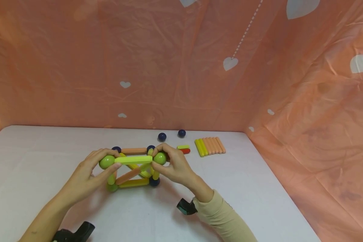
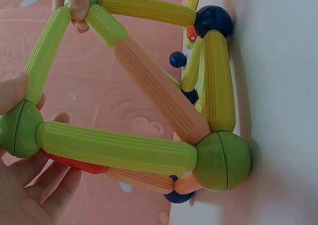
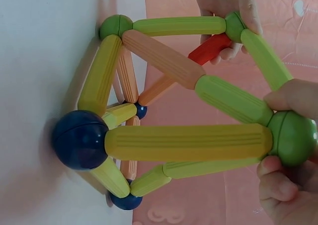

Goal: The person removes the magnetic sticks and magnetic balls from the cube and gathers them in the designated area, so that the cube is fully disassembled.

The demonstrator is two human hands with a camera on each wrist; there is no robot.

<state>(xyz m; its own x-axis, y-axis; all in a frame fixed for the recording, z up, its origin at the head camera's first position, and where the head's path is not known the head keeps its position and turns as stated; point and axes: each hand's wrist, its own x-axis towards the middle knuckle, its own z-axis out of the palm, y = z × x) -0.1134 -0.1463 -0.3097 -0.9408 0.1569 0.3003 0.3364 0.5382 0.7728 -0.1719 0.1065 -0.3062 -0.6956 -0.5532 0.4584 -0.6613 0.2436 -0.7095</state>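
A frame of ridged rods and balls stands on the white table [image 1: 133, 215]. Across its near top runs a light green rod [image 1: 133, 160] between two green balls. My left hand [image 1: 89, 173] pinches the left green ball [image 2: 20, 129] where the rod meets it, thumb in front and other fingers behind. At the other end my right hand [image 1: 178, 164] holds the right green ball [image 3: 293, 138] between thumb and fingers. A diagonal of a peach rod [image 3: 161, 58] and a green rod [image 3: 233, 99] joins that ball to a lower green ball [image 2: 223, 160]. Dark blue balls [image 3: 79, 139] form other corners.
Two loose dark blue balls, one here [image 1: 162, 137], lie behind the frame. A short red rod [image 1: 186, 151] and a short green rod [image 1: 183, 147] are right of it. Farther right is a row of yellow and peach rods [image 1: 210, 146]. A peach cloth [image 1: 169, 67] hangs behind.
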